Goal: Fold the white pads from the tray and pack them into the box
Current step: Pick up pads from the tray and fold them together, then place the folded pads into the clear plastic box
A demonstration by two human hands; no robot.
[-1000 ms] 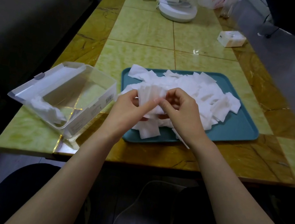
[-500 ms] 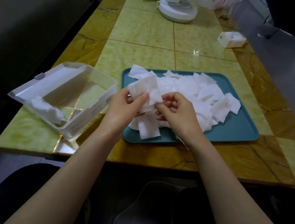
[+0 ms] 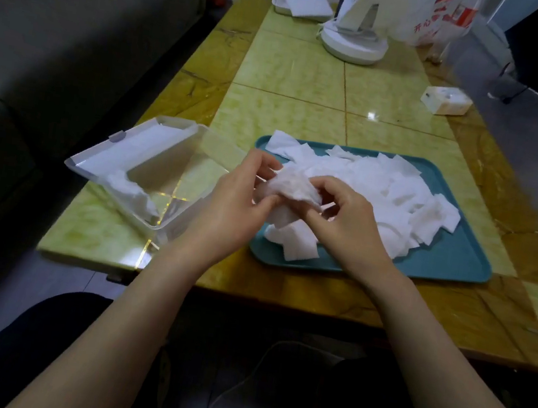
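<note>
Pinching one soft white pad (image 3: 285,189) with left hand (image 3: 236,206) and right hand (image 3: 344,221) above the left end of the tray (image 3: 452,264), with the box (image 3: 159,185) just left of the tray; may spring open or drop beside the tray if released too early.

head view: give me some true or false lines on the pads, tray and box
1. The left grip and the right grip both hold one white pad over the left end of the tray. True.
2. The clear box lies to the right of the tray. False: it lies to the tray's left, near the table edge.
3. Something white, seemingly packed pads, is already inside the box. True.
4. The tray has no pads left on it. False: a pile of loose pads covers much of it.
</note>
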